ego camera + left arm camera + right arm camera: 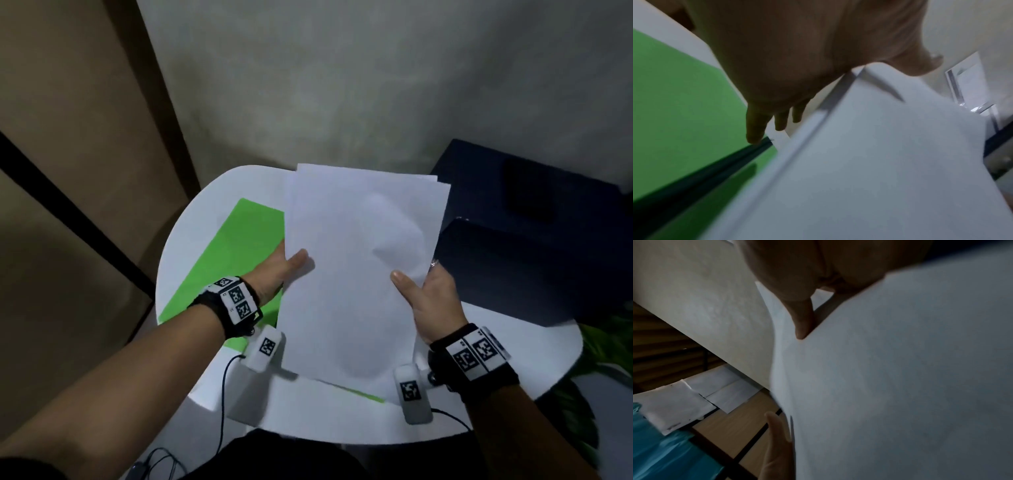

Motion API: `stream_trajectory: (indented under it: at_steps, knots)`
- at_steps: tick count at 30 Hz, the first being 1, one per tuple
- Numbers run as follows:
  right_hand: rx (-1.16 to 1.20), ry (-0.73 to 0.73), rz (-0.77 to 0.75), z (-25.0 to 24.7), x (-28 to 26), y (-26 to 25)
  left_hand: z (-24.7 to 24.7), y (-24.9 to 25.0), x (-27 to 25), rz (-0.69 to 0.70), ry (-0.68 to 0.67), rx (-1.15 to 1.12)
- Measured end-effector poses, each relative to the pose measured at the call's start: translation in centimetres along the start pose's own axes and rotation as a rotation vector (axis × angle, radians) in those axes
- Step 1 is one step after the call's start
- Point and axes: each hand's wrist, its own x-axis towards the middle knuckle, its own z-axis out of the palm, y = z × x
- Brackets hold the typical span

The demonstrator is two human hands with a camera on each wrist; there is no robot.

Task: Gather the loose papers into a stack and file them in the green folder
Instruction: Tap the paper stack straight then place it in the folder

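A stack of white papers (356,274) is held between both hands, tilted up off the round white table (513,346); its sheets are slightly uneven at the far edge. My left hand (286,270) grips the stack's left edge with the thumb on top and the fingers under it. On the right edge, my right hand (426,294) holds it the same way. The green folder (236,246) lies flat on the table at the left, partly covered by the papers. The left wrist view shows the folder (678,105) beside the papers (859,162). The papers (900,369) fill the right wrist view.
A dark box (534,246) stands on the table's right rear, close to the papers' right edge. Green plant leaves (609,349) show past the table's right rim. A black cable (222,394) hangs from the left wrist. A wall rises behind the table.
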Motion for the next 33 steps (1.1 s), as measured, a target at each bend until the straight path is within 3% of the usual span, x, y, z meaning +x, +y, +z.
stream_trajectory:
  at_steps: [3, 10, 15, 19, 22, 24, 27, 29, 33]
  knots:
    - [-0.049, 0.023, -0.05, -1.3, 0.4, -0.3, 0.7, 0.6, 0.9, 0.101, -0.051, -0.043]
    - [-0.078, 0.206, -0.123, -1.8, 0.4, 0.9, 3.1, 3.2, 0.6, 0.385, 0.294, 0.167]
    - [-0.015, 0.205, -0.085, -1.7, -0.3, 1.7, 3.2, 4.2, -0.6, 0.433, 0.273, 0.298]
    - [0.035, 0.252, -0.164, -1.3, 0.3, 0.9, 3.5, 5.5, -0.7, 0.61, 0.414, 0.432]
    - [0.056, 0.269, -0.184, -0.5, 0.3, 0.7, 4.3, 5.8, -1.3, 0.683, 0.458, 0.339]
    - [0.072, 0.233, -0.172, -0.6, 0.5, 0.9, 4.0, 6.1, -1.1, 0.62, 0.367, 0.299]
    - [0.072, 0.143, -0.1, -1.1, 1.0, 1.0, 2.2, 6.5, 0.3, 0.38, 0.147, 0.118]
    - [0.082, 0.131, -0.086, -1.2, 1.3, 0.7, 1.6, 6.8, 0.6, 0.314, 0.084, 0.039]
    - [0.068, 0.225, -0.149, -0.6, 0.9, -0.1, 3.0, 7.0, -0.7, 0.534, 0.247, 0.164]
